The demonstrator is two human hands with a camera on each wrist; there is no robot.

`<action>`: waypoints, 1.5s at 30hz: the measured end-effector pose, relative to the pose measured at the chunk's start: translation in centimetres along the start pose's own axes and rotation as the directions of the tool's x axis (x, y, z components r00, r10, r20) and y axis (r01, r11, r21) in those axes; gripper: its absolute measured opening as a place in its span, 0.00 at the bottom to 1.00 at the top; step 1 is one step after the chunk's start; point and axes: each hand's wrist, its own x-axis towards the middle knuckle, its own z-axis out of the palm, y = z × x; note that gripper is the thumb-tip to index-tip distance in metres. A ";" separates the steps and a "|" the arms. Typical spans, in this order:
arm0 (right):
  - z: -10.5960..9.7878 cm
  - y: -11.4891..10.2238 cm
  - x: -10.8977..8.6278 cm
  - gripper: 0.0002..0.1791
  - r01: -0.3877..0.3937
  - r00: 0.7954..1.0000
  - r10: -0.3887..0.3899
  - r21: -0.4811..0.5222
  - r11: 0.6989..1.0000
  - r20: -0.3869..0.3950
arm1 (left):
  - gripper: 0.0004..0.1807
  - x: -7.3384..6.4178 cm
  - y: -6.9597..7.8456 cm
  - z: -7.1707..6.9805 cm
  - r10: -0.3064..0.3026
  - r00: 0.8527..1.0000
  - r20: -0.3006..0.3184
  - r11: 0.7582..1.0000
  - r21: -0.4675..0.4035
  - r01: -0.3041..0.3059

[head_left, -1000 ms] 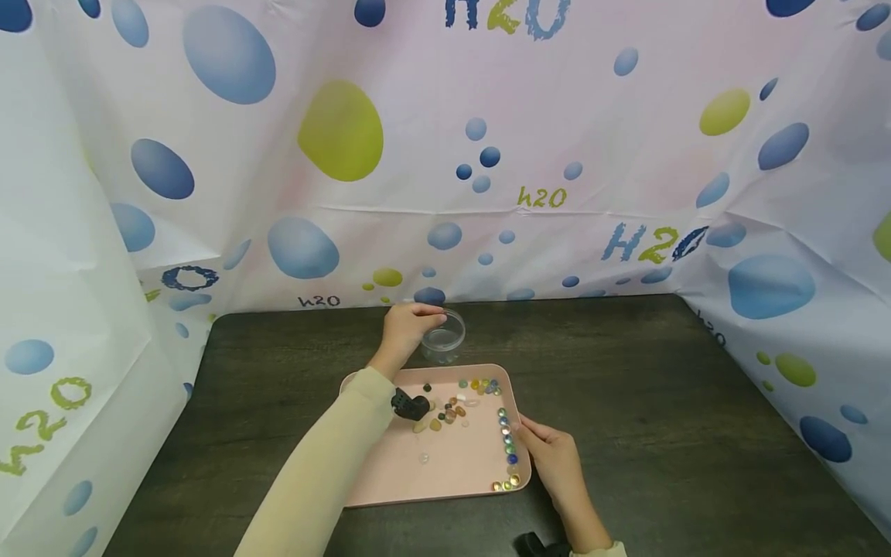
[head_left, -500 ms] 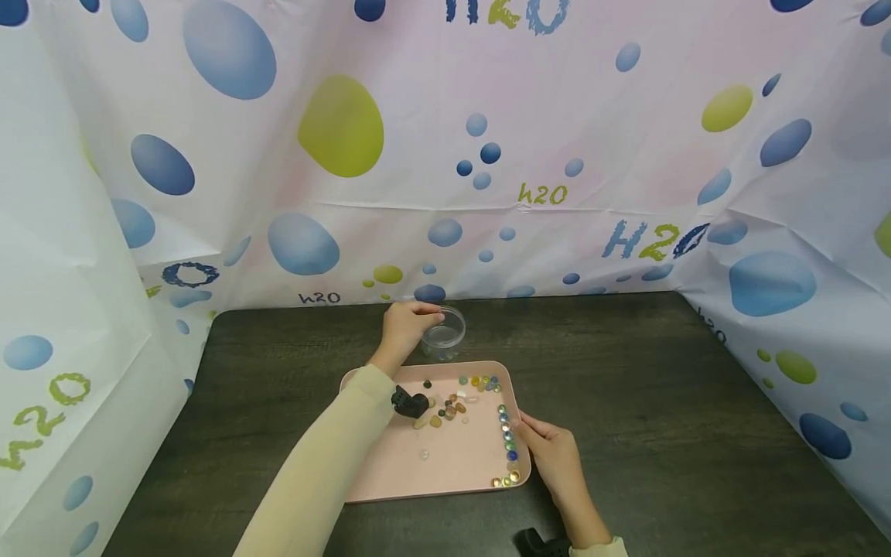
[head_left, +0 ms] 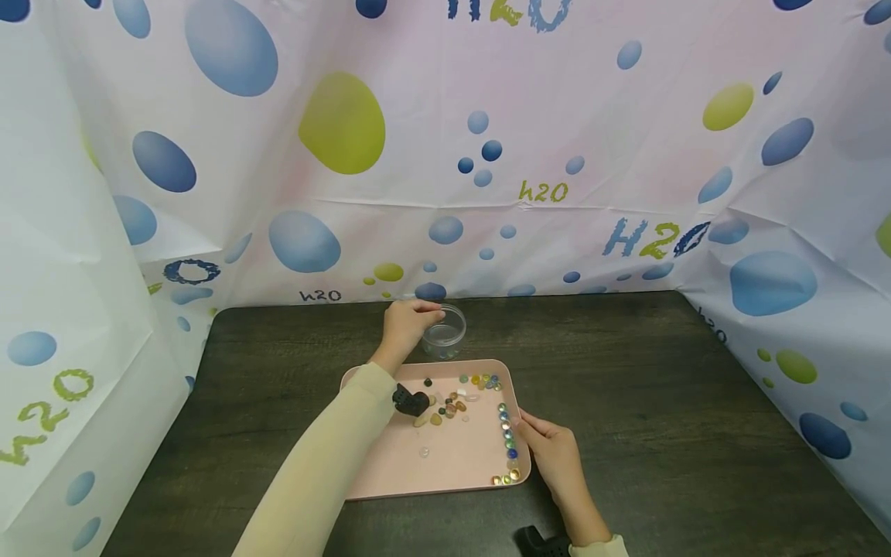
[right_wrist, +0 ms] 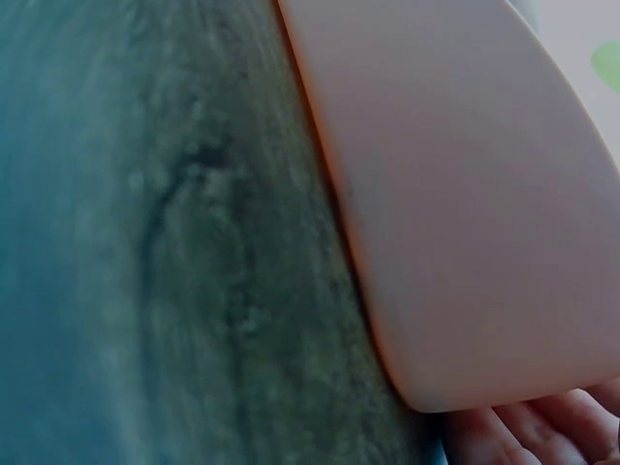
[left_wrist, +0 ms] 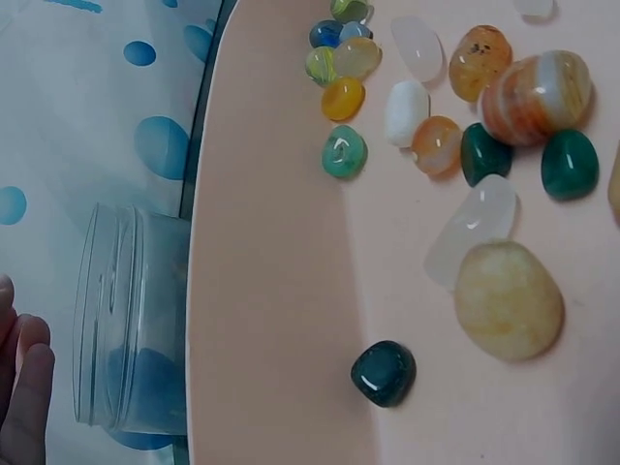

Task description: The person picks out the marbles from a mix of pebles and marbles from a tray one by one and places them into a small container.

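Lying in the pink tray [head_left: 466,460] beside a clear jar [head_left: 445,339], polished stones [left_wrist: 510,302]

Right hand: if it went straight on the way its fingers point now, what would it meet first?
The pink tray, whose near edge the right hand seems to touch; just past that rim, the row of shiny beads would likely come next, though depth is unclear.

The pink tray [left_wrist: 281,291] has a bunch of polished stones [left_wrist: 509,298], one dark green pebble [left_wrist: 384,374] kinda off by itself. Clear tub [left_wrist: 150,320] just outside, fingers [left_wrist: 29,402] near its mouth.
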 end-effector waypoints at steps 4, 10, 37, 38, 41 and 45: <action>0.1 -0.1 0.0 0.26 0.011 1.000 -0.011 -0.018 1.000 -0.009 | 0.13 -0.1 0.1 0.0 0.000 1.000 -0.003 1.000 -0.006 0.000; 0.1 -0.1 0.0 0.24 0.003 1.000 -0.003 -0.013 1.000 -0.023 | 0.14 -0.2 0.0 -0.1 -0.021 1.000 -0.005 0.998 -0.066 0.021; 0.4 0.1 -0.1 0.24 -0.005 0.999 0.004 -0.024 1.000 -0.043 | 0.11 -4.8 -1.0 3.9 0.029 0.985 0.168 0.967 -0.254 0.015; 0.4 0.1 -0.1 0.24 -0.005 0.999 0.003 -0.027 1.000 -0.046 | 0.11 -4.9 -1.1 4.1 0.027 0.982 0.188 0.965 -0.261 0.023; 0.4 0.1 -0.1 0.24 -0.003 0.999 0.001 -0.033 0.999 -0.051 | 0.13 -5.4 -1.4 4.9 0.014 0.966 0.260 0.951 -0.301 0.067; 0.4 0.1 -0.1 0.24 -0.002 0.999 0.001 -0.025 1.000 -0.049 | 0.12 -6.1 -1.6 5.7 0.001 0.951 0.309 0.952 -0.291 0.093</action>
